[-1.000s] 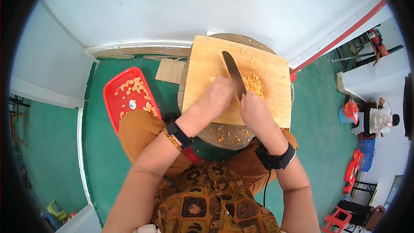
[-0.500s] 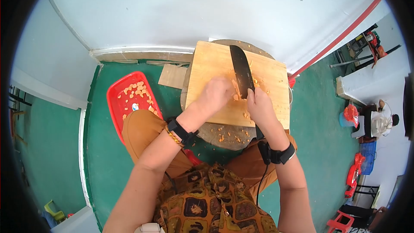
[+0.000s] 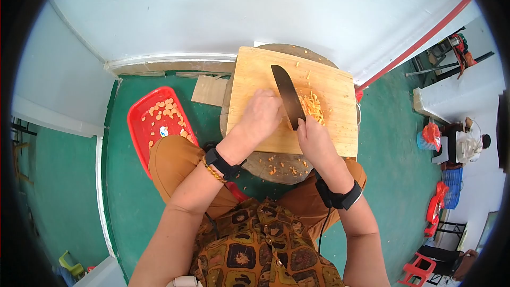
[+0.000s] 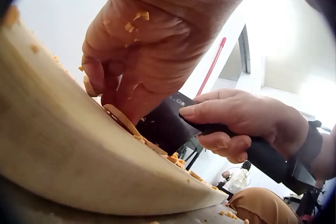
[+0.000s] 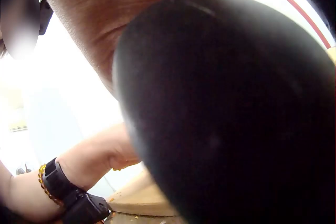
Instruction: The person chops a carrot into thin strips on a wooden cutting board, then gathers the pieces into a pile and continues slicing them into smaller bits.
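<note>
My right hand (image 3: pixel 315 139) grips a black kitchen knife (image 3: pixel 287 95) by its handle, thumb near the base of the blade. The blade points away from me, over a wooden cutting board (image 3: pixel 247 74). Just left of it, my left hand (image 3: pixel 261 112) has curled fingers down on the board. In the left wrist view these fingers hold thin carrot slices (image 4: pixel 122 120) beside the blade, and orange bits stick to the palm. Carrot shreds (image 3: pixel 313 108) lie heaped right of the knife. The dark handle end (image 5: pixel 226 113) fills most of the right wrist view.
Under the board is a round wooden block (image 3: pixel 276 169) with scraps on it. A red tray (image 3: pixel 139 134) of round carrot slices sits on the green floor to the left, by my knee. A white wall (image 3: pixel 255 10) stands beyond the board. Another person (image 3: pixel 467 148) is far right.
The knife swung right, over the shreds, half a second ago, and is now back left beside the left hand. The shreds show again. The left hand stays over the board's left half.
</note>
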A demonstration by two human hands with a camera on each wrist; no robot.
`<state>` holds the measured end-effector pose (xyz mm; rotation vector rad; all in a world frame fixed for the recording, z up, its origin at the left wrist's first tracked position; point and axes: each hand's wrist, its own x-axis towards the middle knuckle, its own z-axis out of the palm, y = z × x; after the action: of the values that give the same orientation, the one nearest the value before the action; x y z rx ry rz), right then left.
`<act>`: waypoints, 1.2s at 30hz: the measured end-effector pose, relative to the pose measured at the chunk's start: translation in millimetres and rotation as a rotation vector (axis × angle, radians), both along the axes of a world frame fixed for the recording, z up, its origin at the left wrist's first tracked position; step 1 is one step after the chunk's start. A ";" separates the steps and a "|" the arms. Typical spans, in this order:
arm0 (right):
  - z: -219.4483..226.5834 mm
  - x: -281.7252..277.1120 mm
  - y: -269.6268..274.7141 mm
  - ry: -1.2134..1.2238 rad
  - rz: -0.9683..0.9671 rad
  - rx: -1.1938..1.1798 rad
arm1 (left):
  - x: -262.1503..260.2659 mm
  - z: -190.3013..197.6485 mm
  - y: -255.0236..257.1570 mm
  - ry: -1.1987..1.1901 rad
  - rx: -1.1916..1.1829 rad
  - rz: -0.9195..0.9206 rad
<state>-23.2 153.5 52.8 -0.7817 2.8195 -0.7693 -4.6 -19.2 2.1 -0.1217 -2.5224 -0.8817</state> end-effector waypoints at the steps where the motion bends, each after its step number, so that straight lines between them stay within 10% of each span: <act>1: 2.4 0.9 -1.1 -0.006 -0.003 0.004 | -1.0 -1.6 -0.9 0.000 -0.011 -0.013; 36: 2.5 12.7 4.7 -0.018 -0.037 0.051 | 5.2 4.6 3.6 -0.046 0.090 -0.094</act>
<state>-10.5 158.3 55.3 -0.7137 2.8325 -0.7032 0.6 -15.6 6.7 -0.1941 -2.5317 -1.0450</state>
